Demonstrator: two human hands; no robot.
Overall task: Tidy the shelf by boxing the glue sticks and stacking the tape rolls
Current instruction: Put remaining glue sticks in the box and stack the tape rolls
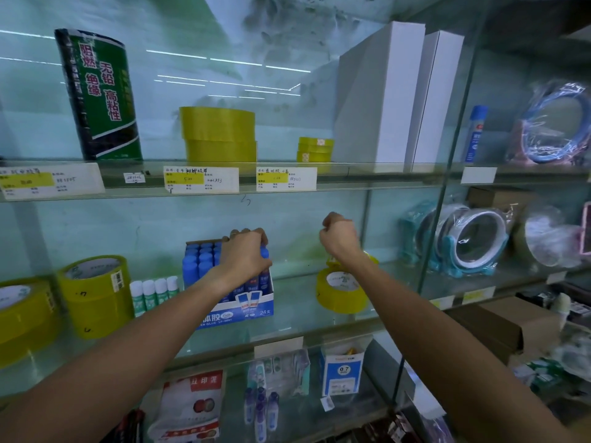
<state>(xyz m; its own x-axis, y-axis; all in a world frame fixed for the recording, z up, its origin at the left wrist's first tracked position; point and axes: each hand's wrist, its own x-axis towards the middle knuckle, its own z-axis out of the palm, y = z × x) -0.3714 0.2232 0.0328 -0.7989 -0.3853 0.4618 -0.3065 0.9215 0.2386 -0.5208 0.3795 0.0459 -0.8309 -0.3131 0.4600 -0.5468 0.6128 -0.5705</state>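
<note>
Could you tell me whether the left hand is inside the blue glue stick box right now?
Yes, the left hand reaches into the blue glue stick box, fingers curled around a blue-capped glue stick.

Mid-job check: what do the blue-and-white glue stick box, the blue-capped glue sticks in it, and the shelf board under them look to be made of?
Blue-and-white glue stick box: printed cardboard, slightly glossy, with folded edges. Blue-capped glue sticks: probably moulded plastic, smooth matte caps. Shelf board: glass, since it is see-through, shows reflections and has a greenish edge.
</note>
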